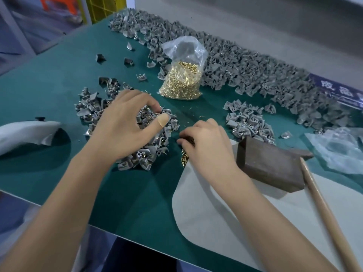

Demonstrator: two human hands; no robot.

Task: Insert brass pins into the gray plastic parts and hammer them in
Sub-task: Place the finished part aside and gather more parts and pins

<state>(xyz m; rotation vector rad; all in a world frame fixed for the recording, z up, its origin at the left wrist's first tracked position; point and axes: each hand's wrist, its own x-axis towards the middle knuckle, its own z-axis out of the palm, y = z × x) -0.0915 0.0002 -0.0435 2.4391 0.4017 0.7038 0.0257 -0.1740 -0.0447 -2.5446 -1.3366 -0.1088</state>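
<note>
A heap of gray plastic parts (149, 138), many already carrying brass pins, lies on the green counter (49, 91) directly under the left hand (121, 122), whose curled fingers pinch into the heap's 12 o'clock side; its thumb wears a plaster. At 3 o'clock from the heap, just beside it, the right hand (206, 142) is curled over a few loose brass pins (184, 156); whether it grips one I cannot tell. A clear bag of pins (181, 81) stands at 12 o'clock, a smaller pile of parts (249, 122) at 2 o'clock, a long bank of parts (245, 61) behind. A brown block (271, 163) and wooden handle (326, 213) lie at 4 o'clock. A blue sign (337, 89) bears Chinese characters, partly cut off. Bare counter stretches toward 9 o'clock; its near edge runs below the forearms.
</note>
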